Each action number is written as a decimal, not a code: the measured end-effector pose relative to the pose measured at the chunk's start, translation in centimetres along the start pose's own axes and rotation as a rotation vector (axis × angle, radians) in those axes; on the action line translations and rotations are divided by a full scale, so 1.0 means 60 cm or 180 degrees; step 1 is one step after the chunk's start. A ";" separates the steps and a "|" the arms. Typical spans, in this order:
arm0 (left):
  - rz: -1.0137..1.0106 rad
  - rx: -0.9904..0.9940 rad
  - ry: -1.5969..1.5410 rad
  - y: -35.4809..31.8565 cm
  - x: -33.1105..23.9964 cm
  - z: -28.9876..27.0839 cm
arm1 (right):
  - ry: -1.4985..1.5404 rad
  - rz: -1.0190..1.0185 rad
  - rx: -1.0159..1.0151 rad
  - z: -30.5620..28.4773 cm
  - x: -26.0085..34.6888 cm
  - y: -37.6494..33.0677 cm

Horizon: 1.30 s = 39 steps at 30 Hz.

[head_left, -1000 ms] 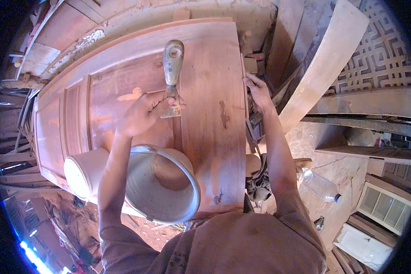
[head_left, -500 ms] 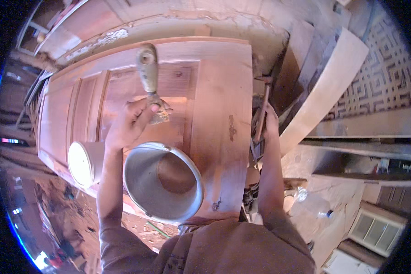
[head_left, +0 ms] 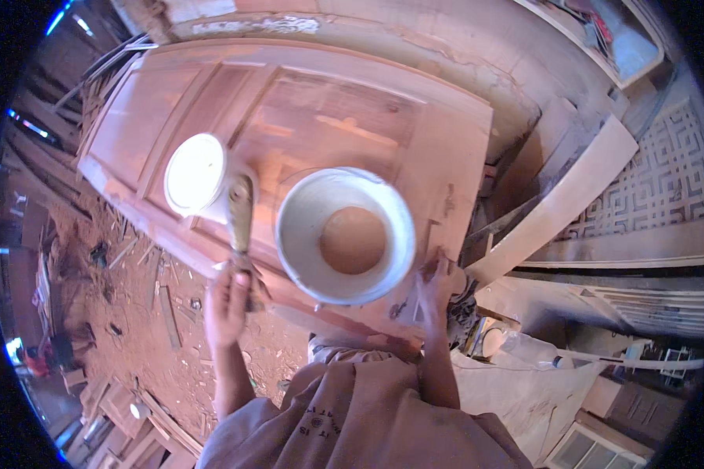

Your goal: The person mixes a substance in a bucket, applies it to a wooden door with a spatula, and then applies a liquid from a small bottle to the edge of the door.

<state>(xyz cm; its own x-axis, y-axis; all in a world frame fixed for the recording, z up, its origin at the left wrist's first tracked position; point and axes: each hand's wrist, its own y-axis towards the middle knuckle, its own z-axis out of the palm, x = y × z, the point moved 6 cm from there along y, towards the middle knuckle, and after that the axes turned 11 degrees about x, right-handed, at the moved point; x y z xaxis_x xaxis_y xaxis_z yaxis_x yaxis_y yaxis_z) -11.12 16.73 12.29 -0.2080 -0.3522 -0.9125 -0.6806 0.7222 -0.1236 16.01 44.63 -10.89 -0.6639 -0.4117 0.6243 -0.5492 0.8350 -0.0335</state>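
My left hand (head_left: 228, 301) is closed round the blade end of a putty knife (head_left: 241, 223), whose worn handle points up and away. It is just off the near edge of a wooden panel door (head_left: 438, 156) lying flat. My right hand (head_left: 440, 285) is over the door's near right corner, fingers curled about a slim brownish tool that blur keeps me from naming. Between my hands a grey-white bucket (head_left: 403, 250) stands on the door, with brown matter in its bottom. Left of it is a white tub (head_left: 195, 173), partly behind the knife handle.
A long pale board (head_left: 559, 199) leans at the right beside a patterned lattice panel (head_left: 641, 184). A clear plastic bottle (head_left: 530, 349) lies near my right side. Wood scraps (head_left: 170, 316) and shavings litter the ground at the left. A wall (head_left: 414, 47) rises behind the door.
My view has shifted. My left hand with the putty knife has come nearer, from over the door to its near edge. My right hand has moved from beside the door to over its corner.
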 end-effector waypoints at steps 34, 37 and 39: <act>-0.0792 -0.0447 0.0034 -0.220 0.487 0.056 | 0.0739 -0.2007 0.1586 0.489 0.615 -0.150; -0.0786 -0.0672 -0.0214 -0.239 0.494 0.043 | 0.0672 -0.1798 0.2128 0.509 0.633 -0.145; -0.0840 -0.0713 -0.0257 -0.250 0.486 0.036 | 0.0473 -0.1800 0.2452 0.474 0.642 -0.165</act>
<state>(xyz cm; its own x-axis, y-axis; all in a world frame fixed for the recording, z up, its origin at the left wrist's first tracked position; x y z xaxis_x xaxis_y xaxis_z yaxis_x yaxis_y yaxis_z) -5.47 -3.06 -13.31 0.0456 -0.4545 -0.8896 -0.8424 0.4611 -0.2787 -18.60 10.13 -8.73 -0.1573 -0.5848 0.7958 -0.9852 0.0373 -0.1673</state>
